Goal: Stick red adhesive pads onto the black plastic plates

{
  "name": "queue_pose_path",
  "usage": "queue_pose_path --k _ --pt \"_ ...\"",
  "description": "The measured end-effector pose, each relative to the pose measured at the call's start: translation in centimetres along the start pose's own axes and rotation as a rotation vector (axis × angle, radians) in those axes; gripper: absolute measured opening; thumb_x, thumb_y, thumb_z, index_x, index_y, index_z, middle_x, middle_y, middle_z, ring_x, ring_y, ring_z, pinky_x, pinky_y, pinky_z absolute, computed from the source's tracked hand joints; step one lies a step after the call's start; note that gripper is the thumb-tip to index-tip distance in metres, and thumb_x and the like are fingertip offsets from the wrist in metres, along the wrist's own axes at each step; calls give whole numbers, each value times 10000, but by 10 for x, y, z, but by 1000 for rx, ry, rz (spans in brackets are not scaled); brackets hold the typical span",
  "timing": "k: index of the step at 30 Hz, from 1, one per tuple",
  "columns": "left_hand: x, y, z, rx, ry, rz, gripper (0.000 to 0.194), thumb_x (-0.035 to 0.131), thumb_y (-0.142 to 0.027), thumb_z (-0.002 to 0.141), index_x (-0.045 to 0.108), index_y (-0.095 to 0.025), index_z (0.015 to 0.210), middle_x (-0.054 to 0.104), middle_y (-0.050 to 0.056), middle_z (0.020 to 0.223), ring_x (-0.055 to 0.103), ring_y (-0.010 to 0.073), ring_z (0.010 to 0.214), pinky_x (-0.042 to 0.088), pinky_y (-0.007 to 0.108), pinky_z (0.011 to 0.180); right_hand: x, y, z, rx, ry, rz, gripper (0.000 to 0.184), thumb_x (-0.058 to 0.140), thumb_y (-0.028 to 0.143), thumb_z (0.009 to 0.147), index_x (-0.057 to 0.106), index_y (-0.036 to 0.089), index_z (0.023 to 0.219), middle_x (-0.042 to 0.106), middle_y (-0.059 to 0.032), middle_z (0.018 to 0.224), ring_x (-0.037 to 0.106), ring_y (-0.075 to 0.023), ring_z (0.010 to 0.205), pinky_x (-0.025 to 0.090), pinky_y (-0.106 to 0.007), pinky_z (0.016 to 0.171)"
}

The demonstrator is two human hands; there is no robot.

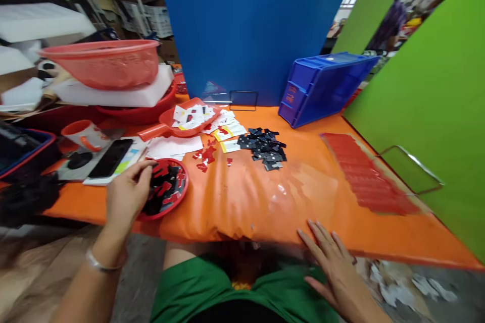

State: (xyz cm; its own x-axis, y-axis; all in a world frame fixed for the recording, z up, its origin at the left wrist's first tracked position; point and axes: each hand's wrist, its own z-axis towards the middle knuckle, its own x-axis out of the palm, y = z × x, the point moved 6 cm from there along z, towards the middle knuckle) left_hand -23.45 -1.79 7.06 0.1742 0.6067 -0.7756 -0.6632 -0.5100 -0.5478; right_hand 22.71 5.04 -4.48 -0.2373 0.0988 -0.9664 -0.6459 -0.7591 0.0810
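My left hand (pixel 128 193) is at the left side of a small red bowl (pixel 184 193), its fingers curled and thumb close to the index finger. Whether it grips the rim or a small piece cannot be made out. Black and red flat pieces (pixel 162 186) fill the bowl. At the table's front edge my right hand (pixel 333 257) lies with fingers spread and nothing in it. A heap of small black pieces (pixel 265 147) lies mid-table, with red scraps (pixel 206 155) to its left.
A red scoop (pixel 166 123) holds white cards behind the bowl. A phone (pixel 111 157) and a mug (pixel 86 136) are on the left, below a stacked red basin (pixel 106 63). A blue crate (pixel 322 86) stands back right, near a red sheet (pixel 364 174) and a green panel (pixel 428 111).
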Motion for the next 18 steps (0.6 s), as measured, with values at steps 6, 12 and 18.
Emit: queue_pose_path --k 6,12,18 --pt "-7 -5 -11 161 -51 -98 272 487 -312 823 677 -168 953 657 83 1043 570 226 1007 399 345 932 1 -13 4 -211 -150 -4 556 457 286 851 345 331 1394 491 -56 1350 524 -277 1166 473 -416 875" --pt "34 -56 -70 152 355 -524 226 486 -290 850 692 -207 888 699 52 923 626 190 875 447 267 808 10 -3 7 -229 -140 -46 834 596 562 706 309 248 1424 391 -133 1416 512 -371 1153 479 -474 847" --pt "84 -96 -125 316 593 -597 227 483 -260 860 702 -212 897 695 74 894 617 199 865 437 279 804 9 3 12 -177 -188 17 529 450 265 860 378 310 1382 510 -86 1331 519 -310 1168 447 -484 894"
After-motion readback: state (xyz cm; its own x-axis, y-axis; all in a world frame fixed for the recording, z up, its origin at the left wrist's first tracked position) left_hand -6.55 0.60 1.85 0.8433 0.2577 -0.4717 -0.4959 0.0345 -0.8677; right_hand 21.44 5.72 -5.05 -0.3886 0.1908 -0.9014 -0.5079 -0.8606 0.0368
